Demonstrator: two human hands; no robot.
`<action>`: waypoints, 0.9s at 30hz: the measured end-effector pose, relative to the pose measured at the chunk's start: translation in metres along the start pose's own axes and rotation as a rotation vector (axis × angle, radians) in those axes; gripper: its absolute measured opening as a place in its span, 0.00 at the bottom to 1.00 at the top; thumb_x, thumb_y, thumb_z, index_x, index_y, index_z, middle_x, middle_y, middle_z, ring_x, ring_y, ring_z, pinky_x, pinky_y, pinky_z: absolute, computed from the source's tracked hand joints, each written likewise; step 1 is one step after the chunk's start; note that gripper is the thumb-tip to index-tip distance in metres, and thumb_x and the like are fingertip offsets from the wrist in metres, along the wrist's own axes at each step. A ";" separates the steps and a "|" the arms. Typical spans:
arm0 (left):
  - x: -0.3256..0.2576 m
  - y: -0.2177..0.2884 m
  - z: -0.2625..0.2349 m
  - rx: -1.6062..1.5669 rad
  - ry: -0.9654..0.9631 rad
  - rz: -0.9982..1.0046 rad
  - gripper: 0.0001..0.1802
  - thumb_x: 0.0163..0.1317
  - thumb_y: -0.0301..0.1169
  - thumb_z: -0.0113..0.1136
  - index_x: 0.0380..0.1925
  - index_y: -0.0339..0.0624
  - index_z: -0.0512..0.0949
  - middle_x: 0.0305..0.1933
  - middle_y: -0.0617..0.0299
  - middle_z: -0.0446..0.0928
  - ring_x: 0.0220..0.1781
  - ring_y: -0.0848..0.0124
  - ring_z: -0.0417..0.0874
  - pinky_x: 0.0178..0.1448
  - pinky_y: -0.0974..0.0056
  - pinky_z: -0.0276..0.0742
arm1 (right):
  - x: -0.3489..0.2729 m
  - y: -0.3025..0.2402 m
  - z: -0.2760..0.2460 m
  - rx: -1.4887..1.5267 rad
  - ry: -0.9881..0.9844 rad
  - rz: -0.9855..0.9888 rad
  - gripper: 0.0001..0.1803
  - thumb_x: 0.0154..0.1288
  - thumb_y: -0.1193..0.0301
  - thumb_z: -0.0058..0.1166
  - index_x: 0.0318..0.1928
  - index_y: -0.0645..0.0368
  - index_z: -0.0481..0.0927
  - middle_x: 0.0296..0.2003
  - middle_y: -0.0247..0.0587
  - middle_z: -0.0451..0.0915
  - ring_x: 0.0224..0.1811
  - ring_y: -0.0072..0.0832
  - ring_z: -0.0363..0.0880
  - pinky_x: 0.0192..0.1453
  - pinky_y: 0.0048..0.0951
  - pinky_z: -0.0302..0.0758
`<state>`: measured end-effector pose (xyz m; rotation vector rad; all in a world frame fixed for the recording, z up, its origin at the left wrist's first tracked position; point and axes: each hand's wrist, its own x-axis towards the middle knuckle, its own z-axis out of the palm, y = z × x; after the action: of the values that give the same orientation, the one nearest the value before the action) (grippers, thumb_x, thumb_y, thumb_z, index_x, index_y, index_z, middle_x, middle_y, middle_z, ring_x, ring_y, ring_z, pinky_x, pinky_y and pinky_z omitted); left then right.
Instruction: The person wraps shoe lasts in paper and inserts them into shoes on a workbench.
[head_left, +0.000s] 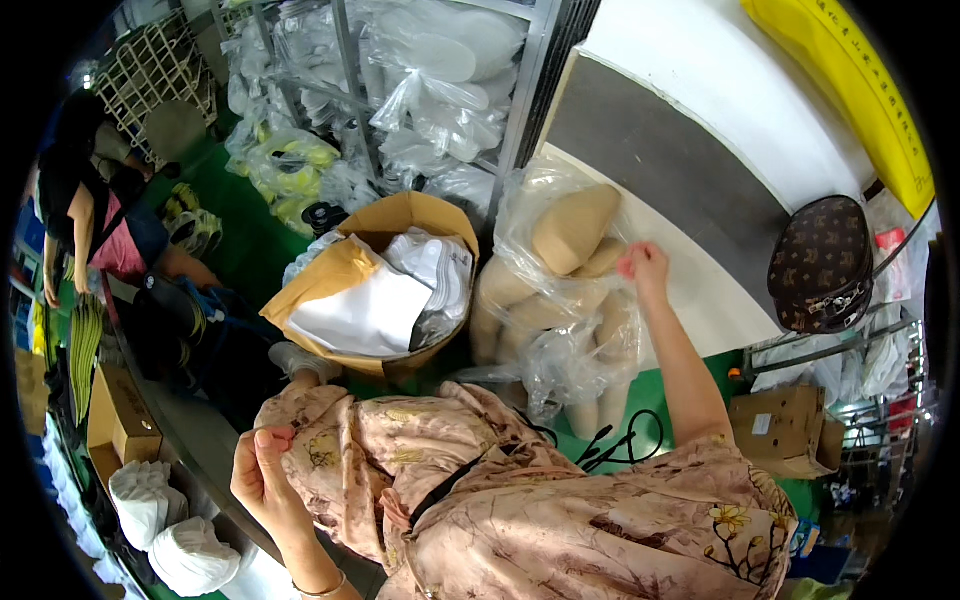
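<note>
My right hand (pixel 647 268) reaches forward to the right edge of a clear plastic bag (pixel 560 350). Rounded beige pieces (pixel 575 228) lie in and on top of that bag, their smooth shapes a little like shoe forms. The right fingertips are smeared and bent near the upper beige pieces; whether they touch one is unclear. On the left, my left hand (pixel 265 478) is closed, thumb against the curled fingers, beside the patterned cloth (pixel 330 440) over my lap. What the left fingers hold, if anything, is hidden.
Ahead stands an open cardboard box (pixel 400 208) with white sole-like pieces and a white sheet (pixel 360 308). Behind it, a metal rack holds bagged pieces (pixel 440 60). A brown patterned bag (pixel 822 262) sits at right. White bundles (pixel 190 555) lie lower left; a person (pixel 100 210) stands far left.
</note>
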<state>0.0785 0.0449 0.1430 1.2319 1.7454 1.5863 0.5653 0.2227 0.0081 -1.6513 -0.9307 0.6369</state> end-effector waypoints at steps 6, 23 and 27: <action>-0.004 -0.012 0.004 0.014 -0.096 -0.017 0.15 0.65 0.31 0.49 0.22 0.34 0.71 0.24 0.63 0.73 0.29 0.79 0.68 0.36 0.74 0.64 | -0.051 0.148 -0.057 -0.539 -0.228 0.329 0.07 0.57 0.74 0.47 0.35 0.62 0.74 0.20 0.43 0.76 0.18 0.28 0.76 0.18 0.27 0.72; -0.006 -0.029 0.024 0.085 -0.178 -0.074 0.13 0.64 0.31 0.51 0.24 0.34 0.74 0.25 0.63 0.76 0.28 0.79 0.72 0.36 0.74 0.69 | -0.037 0.151 -0.054 0.446 -0.134 0.866 0.17 0.62 0.55 0.46 0.44 0.53 0.72 0.31 0.43 0.77 0.31 0.33 0.77 0.36 0.39 0.75; -0.010 -0.036 0.023 0.088 -0.159 -0.090 0.13 0.64 0.31 0.51 0.25 0.34 0.74 0.25 0.63 0.76 0.28 0.80 0.72 0.36 0.74 0.69 | -0.039 0.132 -0.051 0.489 -0.130 0.778 0.15 0.60 0.61 0.50 0.47 0.49 0.69 0.32 0.43 0.76 0.28 0.31 0.75 0.31 0.34 0.75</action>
<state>0.0917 0.0510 0.1010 1.2657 1.7593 1.3359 0.6178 0.1481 -0.1066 -1.4941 -0.1447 1.3856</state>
